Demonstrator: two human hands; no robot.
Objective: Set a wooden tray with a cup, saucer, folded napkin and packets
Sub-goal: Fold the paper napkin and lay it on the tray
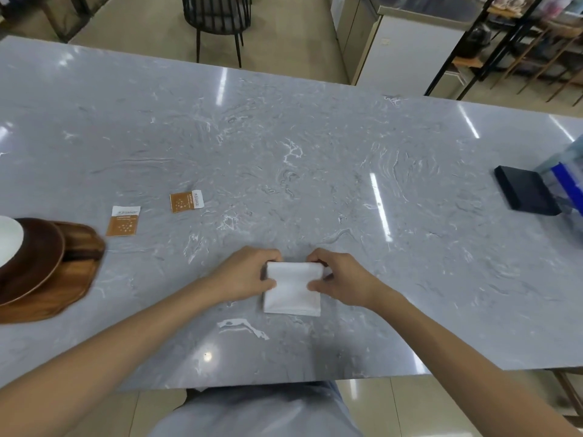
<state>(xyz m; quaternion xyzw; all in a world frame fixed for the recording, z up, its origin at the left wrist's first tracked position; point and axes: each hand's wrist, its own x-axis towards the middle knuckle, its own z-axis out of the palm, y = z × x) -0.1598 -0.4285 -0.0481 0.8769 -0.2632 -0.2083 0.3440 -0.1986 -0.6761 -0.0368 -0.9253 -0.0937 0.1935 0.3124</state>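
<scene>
A white folded napkin (292,290) lies flat on the grey marble table, near the front edge. My left hand (247,272) pinches its upper left corner and my right hand (342,277) pinches its upper right corner. Two brown and white packets (123,221) (186,201) lie apart on the table to the left. At the far left edge sits a wooden tray (74,279) with a dark brown saucer (38,257) on it. A white cup (9,239) is partly cut off by the frame.
A black flat box (525,190) and a clear container with blue parts (564,184) stand at the right edge of the table (284,137). A black chair (217,17) stands beyond the far side.
</scene>
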